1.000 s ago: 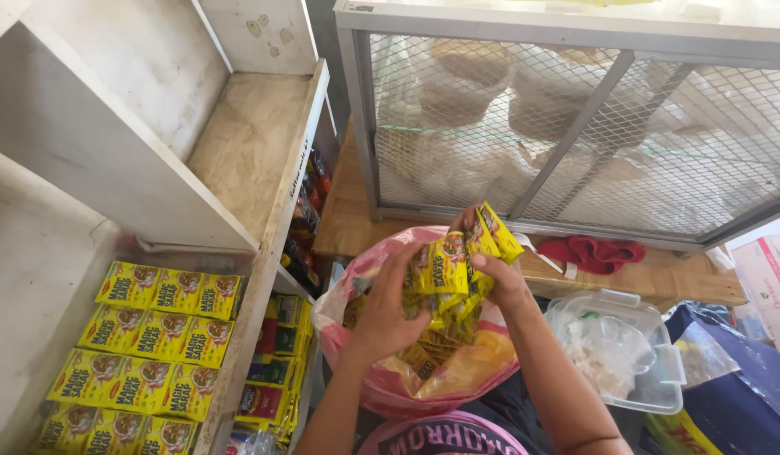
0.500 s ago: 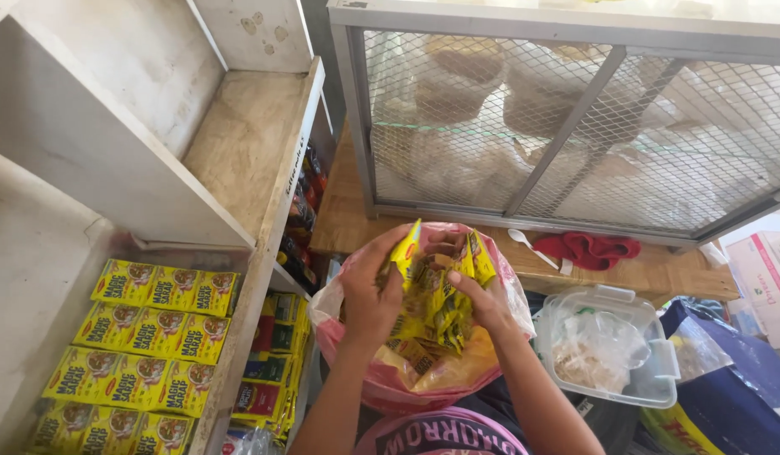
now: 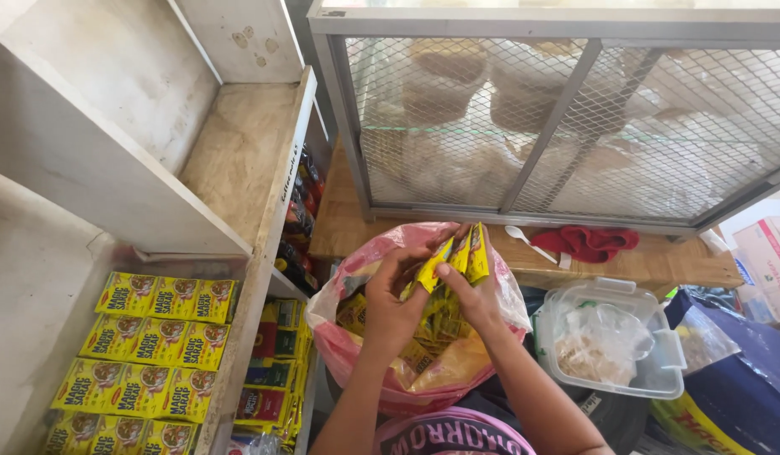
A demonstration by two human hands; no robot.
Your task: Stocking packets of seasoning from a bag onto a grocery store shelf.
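Fingers (image 3: 407,268) of left hand (image 3: 388,303) curl and pinch strip of yellow sachets (image 3: 450,263) from left side; right hand (image 3: 474,297) pinches same strip from right, thumb pressed against packets. Strip held just above open pink plastic bag (image 3: 356,354), more yellow sachets inside it. Far left: white shelf (image 3: 112,194), rows of yellow packets (image 3: 145,337) lying below it. Behind hands: wire-mesh cabinet (image 3: 558,126) on wooden counter. Right of bag: clear plastic container (image 3: 609,337); red cloth (image 3: 588,242) and white plastic spoon (image 3: 529,243) on counter.
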